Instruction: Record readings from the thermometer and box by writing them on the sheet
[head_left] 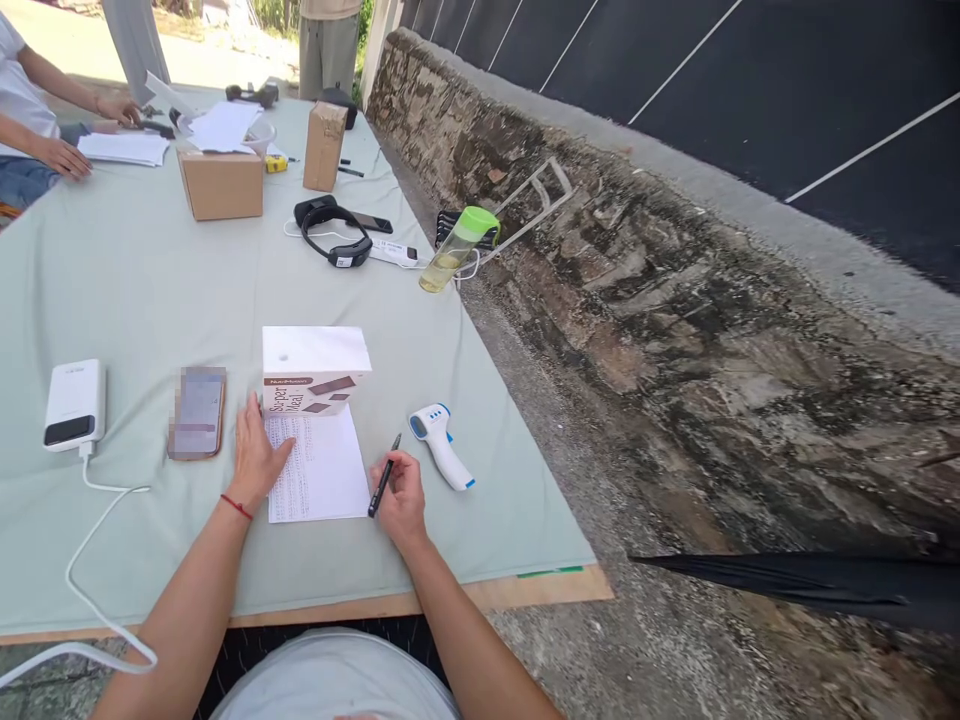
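A black pen (383, 482) is gripped in my right hand (401, 495), beside the right edge of a sheet of paper (330, 470). Small lines of writing fill the sheet's left part. My left hand (256, 450) lies with fingers stretched out at the left edge of the paper, close to a white and brown printed box (316, 370) that covers the sheet's top. To the right of the pen lies a white and blue infrared thermometer (442, 445). A phone (198, 412) rests left of my left hand.
A white power bank (75, 405) with a cable is at the left. Farther back are a headset (337, 235), a green-lidded bottle (459, 250) at the table edge and cardboard boxes (221, 187). Another person's hands (66, 157) rest near papers, back left. A stone wall (637, 300) runs along the right.
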